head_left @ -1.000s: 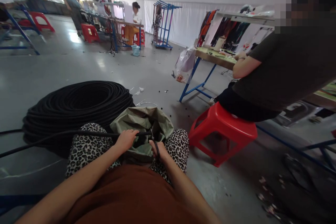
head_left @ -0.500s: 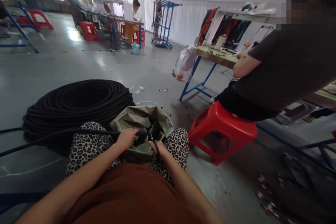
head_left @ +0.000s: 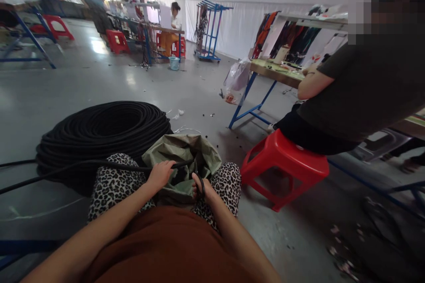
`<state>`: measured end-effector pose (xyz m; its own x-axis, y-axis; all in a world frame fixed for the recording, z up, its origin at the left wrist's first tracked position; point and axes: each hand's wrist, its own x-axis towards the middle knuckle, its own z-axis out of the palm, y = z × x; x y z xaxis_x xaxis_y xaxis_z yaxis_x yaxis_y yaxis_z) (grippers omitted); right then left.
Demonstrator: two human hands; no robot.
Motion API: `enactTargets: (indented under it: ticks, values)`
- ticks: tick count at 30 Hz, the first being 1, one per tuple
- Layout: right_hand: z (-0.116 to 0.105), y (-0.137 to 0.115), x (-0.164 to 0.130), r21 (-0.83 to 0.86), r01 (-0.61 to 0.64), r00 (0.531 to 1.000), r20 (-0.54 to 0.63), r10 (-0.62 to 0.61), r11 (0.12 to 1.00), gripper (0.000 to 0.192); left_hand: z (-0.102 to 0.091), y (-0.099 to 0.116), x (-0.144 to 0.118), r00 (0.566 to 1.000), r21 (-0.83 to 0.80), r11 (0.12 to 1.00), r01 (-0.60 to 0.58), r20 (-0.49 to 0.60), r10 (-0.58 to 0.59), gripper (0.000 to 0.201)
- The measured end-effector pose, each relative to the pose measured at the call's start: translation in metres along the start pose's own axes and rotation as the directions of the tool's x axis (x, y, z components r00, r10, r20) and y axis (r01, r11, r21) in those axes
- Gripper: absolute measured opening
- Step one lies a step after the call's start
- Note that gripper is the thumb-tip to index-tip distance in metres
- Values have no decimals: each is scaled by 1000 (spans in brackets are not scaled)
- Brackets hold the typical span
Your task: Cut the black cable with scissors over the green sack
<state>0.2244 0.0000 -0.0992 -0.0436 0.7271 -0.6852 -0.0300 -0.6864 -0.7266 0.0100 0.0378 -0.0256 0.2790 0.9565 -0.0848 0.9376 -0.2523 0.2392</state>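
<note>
We see the left hand (head_left: 160, 173) with its fingers curled around a black cable (head_left: 99, 164), which runs out leftward from those fingers in a long, nearly level line and off the edge of the view; past it, farther from the fingers, lies the big cable coil (head_left: 99, 135) on the floor. The right hand (head_left: 201, 185) sits just to the right, fingers closed through the black loops of what look like scissors (head_left: 198, 180), though the tool is small and partly hidden. Between and beyond both hands gapes an olive-green bag (head_left: 182, 154). The left hand is the one on the cable; the right is apart from it, near its end.
</note>
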Motion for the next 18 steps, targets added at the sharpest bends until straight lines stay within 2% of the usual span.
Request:
enactTargets:
  ticks: [3, 7, 10, 18]
  values:
    - [0, 1, -1, 22, 23, 1000, 15, -24, 999, 45, -1, 0, -2, 1000, -13, 1000, -5, -21, 4, 39]
    - [-1, 5, 2, -36, 92, 995, 31, -91, 995, 43, 0, 3, -4, 999, -5, 1000, -21, -33, 21, 38]
    - [-1, 6, 5, -88, 100, 995, 25, -98, 991, 43, 1, 7, -7, 999, -1, 999, -37, -35, 37, 39]
    - [-4, 1, 4, -183, 114, 993, 30, -110, 976, 46, -5, 14, -11, 997, 66, 996, -61, 51, 58, 40]
